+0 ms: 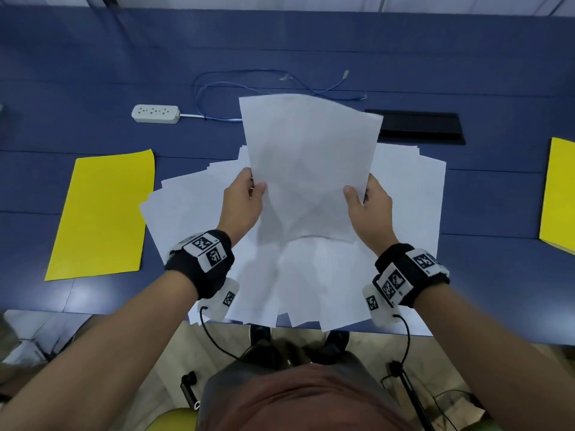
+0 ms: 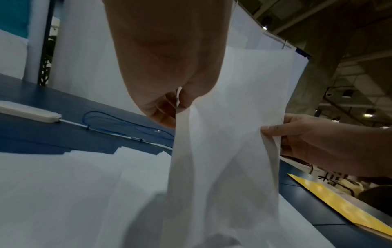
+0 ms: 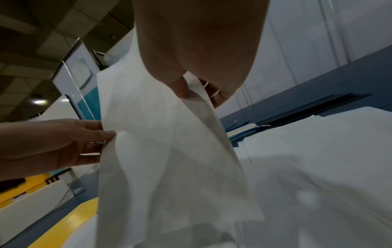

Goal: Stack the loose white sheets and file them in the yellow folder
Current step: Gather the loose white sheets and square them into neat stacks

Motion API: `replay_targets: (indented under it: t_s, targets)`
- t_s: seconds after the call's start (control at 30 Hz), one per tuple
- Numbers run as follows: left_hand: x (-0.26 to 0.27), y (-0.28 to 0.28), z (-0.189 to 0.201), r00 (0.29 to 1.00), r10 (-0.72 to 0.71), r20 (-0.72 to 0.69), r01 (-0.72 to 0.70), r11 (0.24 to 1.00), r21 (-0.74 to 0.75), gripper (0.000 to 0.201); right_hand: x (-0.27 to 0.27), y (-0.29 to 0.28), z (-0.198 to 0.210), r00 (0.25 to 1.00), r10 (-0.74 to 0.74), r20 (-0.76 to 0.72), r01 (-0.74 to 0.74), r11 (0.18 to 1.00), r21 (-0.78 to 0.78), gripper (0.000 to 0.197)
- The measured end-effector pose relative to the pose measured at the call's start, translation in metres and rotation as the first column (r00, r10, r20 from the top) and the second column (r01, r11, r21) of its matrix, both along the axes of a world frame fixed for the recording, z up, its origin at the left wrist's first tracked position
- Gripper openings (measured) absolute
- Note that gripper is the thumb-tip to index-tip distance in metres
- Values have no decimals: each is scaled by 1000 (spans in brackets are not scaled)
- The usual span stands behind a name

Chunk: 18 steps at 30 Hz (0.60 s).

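Both hands hold a small bundle of white sheets (image 1: 308, 169) upright above the table. My left hand (image 1: 245, 197) pinches its left edge, thumb in front and fingers behind. At the right edge my right hand (image 1: 368, 203) pinches the same bundle. The bundle (image 2: 229, 134) (image 3: 161, 151) bends a little between the two grips. Beneath it, several loose white sheets (image 1: 193, 206) lie fanned out on the blue table. A yellow folder (image 1: 102, 213) lies flat and closed to the left. Another yellow folder (image 1: 558, 194) lies at the right edge.
A white power strip (image 1: 155, 113) and a looped blue cable (image 1: 249, 85) lie behind the papers. A black cable slot (image 1: 417, 127) is set into the table at back right. The loose sheets overhang the table's front edge (image 1: 404, 332).
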State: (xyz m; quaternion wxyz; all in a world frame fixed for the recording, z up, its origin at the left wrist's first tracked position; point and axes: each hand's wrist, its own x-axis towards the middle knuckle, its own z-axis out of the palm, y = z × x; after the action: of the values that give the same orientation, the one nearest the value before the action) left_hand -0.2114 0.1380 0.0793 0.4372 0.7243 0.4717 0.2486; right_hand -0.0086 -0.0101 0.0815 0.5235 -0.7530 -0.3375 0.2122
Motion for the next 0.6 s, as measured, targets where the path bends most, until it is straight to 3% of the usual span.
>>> replay_targets:
  t_s: [0.1, 0.2, 0.4, 0.6]
  targets:
    - [-8, 10, 5, 1000, 8, -7, -7, 1000, 27, 11, -5, 9, 4, 998, 40, -48, -40, 999, 10, 24]
    - [-22, 17, 0, 997, 10, -72, -12, 1000, -16, 17, -8, 15, -8, 990, 85, -117, -98, 989, -113, 34]
    - [-46, 11, -32, 964, -11, -265, -18, 994, -107, 28, -26, 11, -48, 972, 108, -209, -174, 926, -336, 28]
    - [-57, 4, -64, 934, -52, -354, -16, 982, -187, 30, -36, 5, -83, 979, 123, -161, -189, 844, -503, 36]
